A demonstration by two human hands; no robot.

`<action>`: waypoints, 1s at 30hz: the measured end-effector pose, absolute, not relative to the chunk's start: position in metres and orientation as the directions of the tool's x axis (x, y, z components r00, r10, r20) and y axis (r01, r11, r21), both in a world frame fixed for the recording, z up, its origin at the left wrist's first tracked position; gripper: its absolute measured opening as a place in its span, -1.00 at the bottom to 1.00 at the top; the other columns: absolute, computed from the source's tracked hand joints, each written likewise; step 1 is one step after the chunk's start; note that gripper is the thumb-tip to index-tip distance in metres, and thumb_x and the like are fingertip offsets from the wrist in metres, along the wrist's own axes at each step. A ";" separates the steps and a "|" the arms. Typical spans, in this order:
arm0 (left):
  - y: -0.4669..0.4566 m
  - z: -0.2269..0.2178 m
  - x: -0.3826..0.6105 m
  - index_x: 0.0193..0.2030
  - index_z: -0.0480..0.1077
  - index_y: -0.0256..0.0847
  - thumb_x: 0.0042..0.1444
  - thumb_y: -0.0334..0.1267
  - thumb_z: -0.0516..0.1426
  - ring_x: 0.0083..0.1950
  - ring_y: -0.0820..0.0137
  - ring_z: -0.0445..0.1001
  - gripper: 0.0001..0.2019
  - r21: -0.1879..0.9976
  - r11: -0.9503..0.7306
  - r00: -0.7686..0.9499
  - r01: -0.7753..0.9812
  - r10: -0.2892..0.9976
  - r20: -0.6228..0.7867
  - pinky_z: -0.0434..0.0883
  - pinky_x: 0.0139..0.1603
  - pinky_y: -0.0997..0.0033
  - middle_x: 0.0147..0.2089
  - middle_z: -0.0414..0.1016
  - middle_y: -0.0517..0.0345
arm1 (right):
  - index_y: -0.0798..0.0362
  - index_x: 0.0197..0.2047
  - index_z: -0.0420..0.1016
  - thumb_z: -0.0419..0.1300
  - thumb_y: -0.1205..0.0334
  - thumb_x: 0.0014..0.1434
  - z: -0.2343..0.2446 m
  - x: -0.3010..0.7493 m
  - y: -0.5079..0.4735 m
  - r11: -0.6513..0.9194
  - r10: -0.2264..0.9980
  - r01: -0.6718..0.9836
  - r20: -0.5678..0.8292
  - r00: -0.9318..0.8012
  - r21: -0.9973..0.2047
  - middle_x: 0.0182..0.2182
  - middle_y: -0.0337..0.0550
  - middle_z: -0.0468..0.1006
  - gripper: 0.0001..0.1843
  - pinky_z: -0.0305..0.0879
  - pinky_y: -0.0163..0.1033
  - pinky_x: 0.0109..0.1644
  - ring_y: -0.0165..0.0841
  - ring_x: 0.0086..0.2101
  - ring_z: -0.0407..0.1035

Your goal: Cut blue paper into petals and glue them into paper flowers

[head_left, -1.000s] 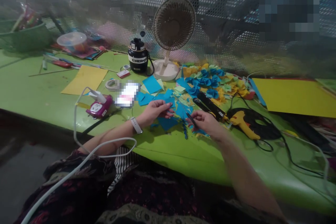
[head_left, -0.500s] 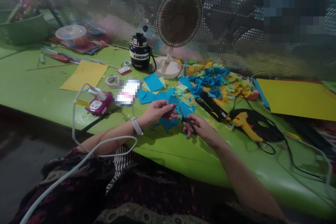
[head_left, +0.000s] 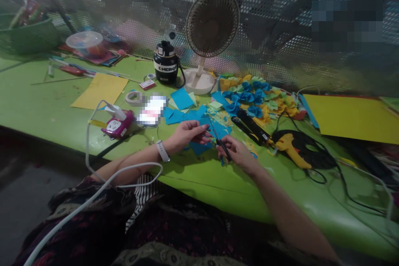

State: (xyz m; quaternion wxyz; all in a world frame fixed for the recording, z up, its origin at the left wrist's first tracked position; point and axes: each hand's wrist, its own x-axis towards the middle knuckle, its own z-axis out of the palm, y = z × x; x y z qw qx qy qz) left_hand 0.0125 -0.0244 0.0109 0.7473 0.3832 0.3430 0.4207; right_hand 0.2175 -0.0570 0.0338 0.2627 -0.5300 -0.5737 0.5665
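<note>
Right hand (head_left: pixel 238 153) wrapped around scissors (head_left: pixel 225 149) above blue paper (head_left: pixel 199 149); left hand (head_left: pixel 188 134) half-curled — can't tell what's held. Crumpled paper blooms (head_left: pixel 247 93) beyond look finished — blue square (head_left: pixel 181 99) lies flat, unworked.

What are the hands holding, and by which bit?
The right hand holds dark scissors by the handles; I can't tell whether the left hand is pinching anything.

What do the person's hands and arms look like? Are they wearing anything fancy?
Both the left hand and the right hand are bare, with no gloves. The left wrist has a pale, whitish band; the right wrist has none. The left sleeve is dark, with reddish blotches and a paler patterned strip, and the forearm beyond it is bare.
</note>
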 end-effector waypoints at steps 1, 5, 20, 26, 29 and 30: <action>-0.025 0.011 0.012 -0.40 0.30 -0.30 0.03 -0.10 0.37 -0.40 0.46 0.62 -0.62 0.858 0.355 0.413 -0.371 0.891 -0.190 0.53 -0.38 0.53 -0.36 0.63 0.06 | 0.00 -0.39 0.29 0.45 -0.26 -0.20 0.034 0.217 -0.057 -0.199 0.909 0.315 -0.294 -0.294 -0.928 -0.53 -0.33 0.40 -0.40 0.17 -0.31 -0.48 -0.46 -0.53 0.28; -0.025 0.011 0.012 -0.36 0.34 -0.32 0.04 -0.13 0.37 -0.38 0.43 0.63 -0.66 0.851 0.362 0.413 -0.381 0.890 -0.194 0.53 -0.37 0.52 -0.34 0.64 0.03 | 0.01 -0.40 0.29 0.44 -0.27 -0.21 0.033 0.218 -0.057 -0.190 0.917 0.319 -0.284 -0.280 -0.928 -0.55 -0.34 0.40 -0.39 0.16 -0.31 -0.49 -0.46 -0.54 0.27; -0.023 0.010 0.012 -0.39 0.34 -0.31 -0.03 -0.06 0.40 -0.39 0.44 0.62 -0.60 0.853 0.354 0.373 -0.384 0.904 -0.207 0.54 -0.34 0.49 -0.36 0.63 0.05 | 0.01 -0.44 0.31 0.42 -0.30 -0.17 0.032 0.217 -0.058 -0.159 0.927 0.355 -0.263 -0.268 -0.921 -0.59 -0.29 0.45 -0.41 0.22 -0.30 -0.45 -0.44 -0.55 0.29; -0.021 0.007 0.011 -0.43 0.30 -0.29 0.00 -0.08 0.39 -0.39 0.45 0.62 -0.60 0.867 0.347 0.400 -0.359 0.896 -0.193 0.55 -0.31 0.47 -0.37 0.63 0.05 | -0.01 -0.43 0.31 0.42 -0.29 -0.17 0.032 0.218 -0.058 -0.155 0.926 0.363 -0.263 -0.271 -0.919 -0.59 -0.29 0.46 -0.42 0.21 -0.28 -0.47 -0.42 -0.56 0.31; -0.022 0.008 0.012 -0.45 0.28 -0.28 -0.03 -0.08 0.40 -0.40 0.45 0.61 -0.59 0.865 0.352 0.413 -0.358 0.890 -0.192 0.54 -0.33 0.47 -0.38 0.63 0.05 | 0.00 -0.42 0.31 0.43 -0.29 -0.20 0.031 0.219 -0.057 -0.161 0.924 0.354 -0.266 -0.273 -0.921 -0.58 -0.29 0.45 -0.40 0.20 -0.30 -0.49 -0.43 -0.56 0.31; -0.022 0.008 0.012 -0.45 0.28 -0.28 -0.05 -0.07 0.41 -0.40 0.45 0.61 -0.58 0.863 0.354 0.417 -0.359 0.889 -0.191 0.54 -0.33 0.48 -0.38 0.63 0.05 | 0.00 -0.43 0.31 0.43 -0.29 -0.20 0.030 0.219 -0.057 -0.159 0.925 0.351 -0.264 -0.273 -0.923 -0.58 -0.29 0.45 -0.40 0.20 -0.31 -0.49 -0.43 -0.56 0.31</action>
